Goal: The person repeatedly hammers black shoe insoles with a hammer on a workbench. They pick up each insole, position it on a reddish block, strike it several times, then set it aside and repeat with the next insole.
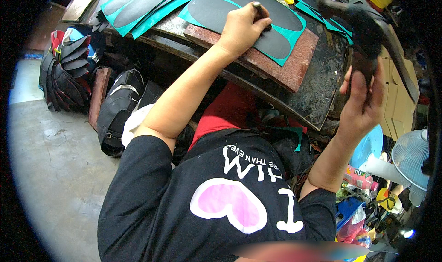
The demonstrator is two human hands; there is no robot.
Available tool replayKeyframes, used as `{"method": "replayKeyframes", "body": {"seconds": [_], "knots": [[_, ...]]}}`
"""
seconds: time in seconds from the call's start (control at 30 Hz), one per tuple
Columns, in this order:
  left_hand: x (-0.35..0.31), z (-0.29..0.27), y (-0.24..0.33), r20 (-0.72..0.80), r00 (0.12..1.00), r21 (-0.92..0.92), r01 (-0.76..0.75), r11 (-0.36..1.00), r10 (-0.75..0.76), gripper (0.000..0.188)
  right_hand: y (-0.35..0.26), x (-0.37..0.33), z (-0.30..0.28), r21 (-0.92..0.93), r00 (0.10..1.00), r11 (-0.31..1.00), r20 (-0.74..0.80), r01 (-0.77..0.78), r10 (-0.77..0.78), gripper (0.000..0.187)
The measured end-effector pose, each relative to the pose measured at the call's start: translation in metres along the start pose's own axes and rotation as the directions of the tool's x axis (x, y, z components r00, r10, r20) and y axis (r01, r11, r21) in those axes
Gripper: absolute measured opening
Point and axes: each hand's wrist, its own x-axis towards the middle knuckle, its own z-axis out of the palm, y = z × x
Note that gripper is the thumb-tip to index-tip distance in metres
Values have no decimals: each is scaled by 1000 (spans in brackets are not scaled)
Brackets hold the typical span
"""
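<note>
My left hand [243, 26] is closed around a short, dark, rod-like tool [257, 5], which looks like a hand punch. It stands roughly upright on a black sole-shaped piece [274, 44] with a green margin; its tip is hidden by my fingers. Beneath that sheet lies a thick reddish-brown board [307, 52] on the worktable. Raised on the right, my right hand [365, 98] grips a hammer [365, 29] by its handle, with the dark head above the hand and well apart from the punch.
More green-edged black sheets [138, 11] overlap at the table's far left. A yellow round cap [288, 0] lies at the back. Black strapped footwear pieces [69, 77] and a black bag [120, 110] stand at left below the table. A fan [410, 158] is at right.
</note>
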Motion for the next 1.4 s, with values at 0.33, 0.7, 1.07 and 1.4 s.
{"method": "replayKeyframes", "body": {"seconds": [0.33,0.7,1.07,1.4], "knots": [[10,-3,5,-153,907,-640,211,739,-392,11,54,-16,15,-407,972,912,228,47,52,39],[38,-36,-26,-237,892,-541,208,815,-385,17,58,-19,15,-580,900,806,280,-118,333,40],[14,-35,-40,-97,957,-197,250,948,-273,13,54,-12,14,-584,897,803,281,-121,340,41],[17,-39,-25,-48,998,145,34,989,-27,19,-1,28,14,32,993,1000,120,-1,-3,43]]}}
